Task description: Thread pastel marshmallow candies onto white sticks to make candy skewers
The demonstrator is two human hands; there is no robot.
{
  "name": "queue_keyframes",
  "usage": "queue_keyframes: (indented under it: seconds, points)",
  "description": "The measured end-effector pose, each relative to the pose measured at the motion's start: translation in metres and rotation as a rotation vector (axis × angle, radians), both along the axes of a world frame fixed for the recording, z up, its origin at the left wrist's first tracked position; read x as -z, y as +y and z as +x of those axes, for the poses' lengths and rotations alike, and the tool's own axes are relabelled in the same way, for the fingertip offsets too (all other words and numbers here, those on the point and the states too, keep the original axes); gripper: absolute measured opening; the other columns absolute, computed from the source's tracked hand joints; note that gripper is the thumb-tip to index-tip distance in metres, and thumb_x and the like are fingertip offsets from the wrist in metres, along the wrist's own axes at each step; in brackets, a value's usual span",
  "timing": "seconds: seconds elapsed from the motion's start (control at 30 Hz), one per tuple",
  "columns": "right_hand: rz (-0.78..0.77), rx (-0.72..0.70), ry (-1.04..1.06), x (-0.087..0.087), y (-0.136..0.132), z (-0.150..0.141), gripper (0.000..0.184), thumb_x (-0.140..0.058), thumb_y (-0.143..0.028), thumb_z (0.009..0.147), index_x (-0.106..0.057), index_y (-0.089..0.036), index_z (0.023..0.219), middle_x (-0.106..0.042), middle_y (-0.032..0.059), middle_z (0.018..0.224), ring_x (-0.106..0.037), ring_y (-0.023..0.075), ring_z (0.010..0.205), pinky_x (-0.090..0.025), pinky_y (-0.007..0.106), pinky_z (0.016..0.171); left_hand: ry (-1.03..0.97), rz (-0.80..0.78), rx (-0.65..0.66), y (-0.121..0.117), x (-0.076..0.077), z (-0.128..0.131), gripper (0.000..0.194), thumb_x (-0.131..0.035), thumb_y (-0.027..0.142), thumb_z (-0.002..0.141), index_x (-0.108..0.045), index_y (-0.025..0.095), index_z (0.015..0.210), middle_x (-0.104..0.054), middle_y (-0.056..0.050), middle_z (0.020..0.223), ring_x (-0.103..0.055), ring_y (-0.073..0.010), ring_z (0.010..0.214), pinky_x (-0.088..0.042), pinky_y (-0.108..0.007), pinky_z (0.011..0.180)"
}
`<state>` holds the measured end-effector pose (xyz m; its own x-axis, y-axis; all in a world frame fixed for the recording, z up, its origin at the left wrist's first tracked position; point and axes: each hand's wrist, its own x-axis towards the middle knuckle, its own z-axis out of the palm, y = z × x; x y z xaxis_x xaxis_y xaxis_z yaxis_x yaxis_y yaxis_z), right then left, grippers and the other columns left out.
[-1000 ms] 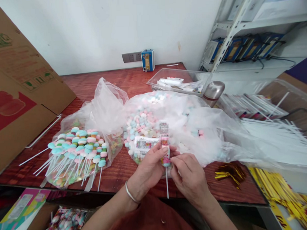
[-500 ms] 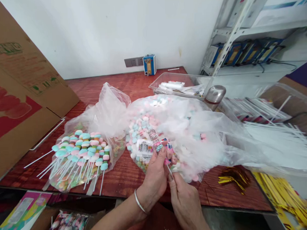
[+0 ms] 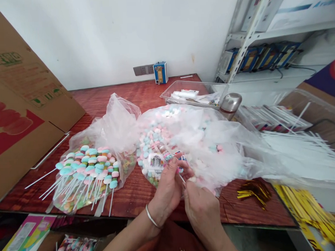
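My left hand (image 3: 167, 186), with a silver bangle on the wrist, is closed round a wrapped candy skewer (image 3: 169, 157) in a printed sleeve, tilted up to the left. My right hand (image 3: 200, 205) pinches the skewer's white stick just below the sleeve. Both hands hover at the table's front edge, over a big clear bag of loose pastel candies (image 3: 184, 136). To the left lies a pile of finished candy skewers (image 3: 87, 169) on another plastic bag.
A cardboard box (image 3: 22, 106) leans at the left. A clear tray (image 3: 194, 93) and a steel flask (image 3: 230, 102) stand behind the bag. White sticks (image 3: 301, 149) and gold twist ties (image 3: 252, 190) lie at the right. Metal shelving (image 3: 263, 36) stands beyond.
The skewer went from upright to tilted left. My right hand slid down to the stick's end. Both hands moved slightly forward over the candy bag.
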<state>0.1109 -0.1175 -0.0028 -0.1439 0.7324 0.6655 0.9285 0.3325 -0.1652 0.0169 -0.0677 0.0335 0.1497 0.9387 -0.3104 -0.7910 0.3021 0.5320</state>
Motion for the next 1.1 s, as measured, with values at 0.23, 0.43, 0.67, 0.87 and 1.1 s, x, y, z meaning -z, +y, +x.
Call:
queue_keyframes:
  seconds: [0.23, 0.43, 0.67, 0.87, 1.1]
  points:
    - [-0.416, -0.247, 0.649, -0.007, -0.008, 0.0, 0.022, -0.041, -0.025, 0.101, -0.06, -0.018, 0.11, -0.074, 0.0046, 0.091, -0.071, 0.0159, 0.077, -0.054, 0.022, 0.065, -0.114, -0.059, -0.053, 0.016, 0.004, -0.024, 0.023, -0.068, 0.022, 0.087, -0.063, 0.016, 0.108, -0.063, 0.0, 0.082, -0.063, -0.0109, 0.072, -0.056, -0.025, 0.072]
    - [-0.359, -0.194, 0.754, -0.001, -0.011, -0.006, 0.037, -0.046, -0.019, 0.097, -0.055, -0.017, 0.133, -0.068, 0.0098, 0.127, -0.066, 0.0194, 0.116, -0.055, 0.029, 0.094, -0.14, -0.068, -0.032, 0.013, 0.0, -0.019, 0.015, -0.063, 0.021, 0.09, -0.064, 0.015, 0.104, -0.061, -0.001, 0.08, -0.061, -0.0108, 0.07, -0.055, -0.024, 0.068]
    - [-0.289, -0.223, 0.645, 0.002, -0.01, -0.002, 0.039, -0.046, -0.014, 0.096, -0.059, -0.015, 0.132, -0.069, 0.0096, 0.126, -0.066, 0.0183, 0.116, -0.055, 0.028, 0.095, -0.13, -0.045, 0.005, 0.011, 0.0, -0.022, 0.016, -0.063, 0.022, 0.09, -0.063, 0.015, 0.105, -0.06, 0.0, 0.08, -0.06, -0.0099, 0.068, -0.053, -0.022, 0.064]
    - [-0.197, -0.319, 0.562, 0.001, -0.008, 0.001, 0.032, -0.048, -0.011, 0.094, -0.067, -0.014, 0.12, -0.076, 0.01, 0.106, -0.074, 0.0182, 0.095, -0.059, 0.027, 0.084, -0.137, -0.149, -0.024, 0.011, -0.001, -0.019, 0.012, -0.058, 0.022, 0.093, -0.062, 0.016, 0.102, -0.057, 0.0, 0.077, -0.057, -0.0082, 0.064, -0.054, -0.022, 0.065]
    - [-0.245, -0.356, 0.489, 0.001, -0.006, 0.0, 0.039, -0.043, -0.009, 0.094, -0.064, -0.013, 0.127, -0.074, 0.014, 0.114, -0.072, 0.0213, 0.103, -0.06, 0.032, 0.087, -0.047, -0.067, -0.016, 0.008, 0.005, -0.013, 0.016, -0.066, 0.026, 0.089, -0.063, 0.016, 0.101, -0.059, 0.001, 0.077, -0.057, -0.0081, 0.064, -0.053, -0.022, 0.068]
